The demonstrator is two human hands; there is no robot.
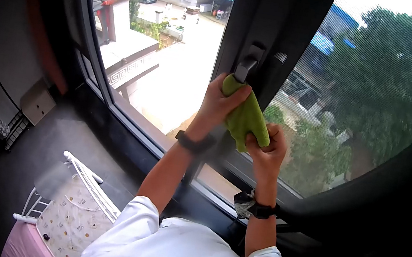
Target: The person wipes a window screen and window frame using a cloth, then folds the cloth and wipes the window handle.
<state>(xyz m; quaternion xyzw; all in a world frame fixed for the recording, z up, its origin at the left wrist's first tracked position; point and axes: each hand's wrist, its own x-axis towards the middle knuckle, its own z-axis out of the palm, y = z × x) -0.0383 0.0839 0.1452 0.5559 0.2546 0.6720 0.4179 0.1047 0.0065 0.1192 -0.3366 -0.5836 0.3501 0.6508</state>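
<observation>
A green cloth (pixel 247 118) hangs slantwise between my two hands, in front of the dark window frame (pixel 249 18). My left hand (pixel 218 100) grips its upper end, the thumb lying across the fabric just below the window handle (pixel 245 68). The cloth covers the handle's lower end, so I cannot tell how much of it lies inside. Lower and to the right, my right hand (pixel 269 145) pinches the cloth's other end between thumb and curled fingers. Dark bands circle both wrists.
Left of the frame a window pane (pixel 183 70) looks onto a yard; on the right a mesh screen (pixel 374 102) faces trees. A dark sill (pixel 124 126) runs below. At lower left stands a white metal-framed chair or cot (pixel 78 210) with a patterned cover and pink cloth (pixel 25 245).
</observation>
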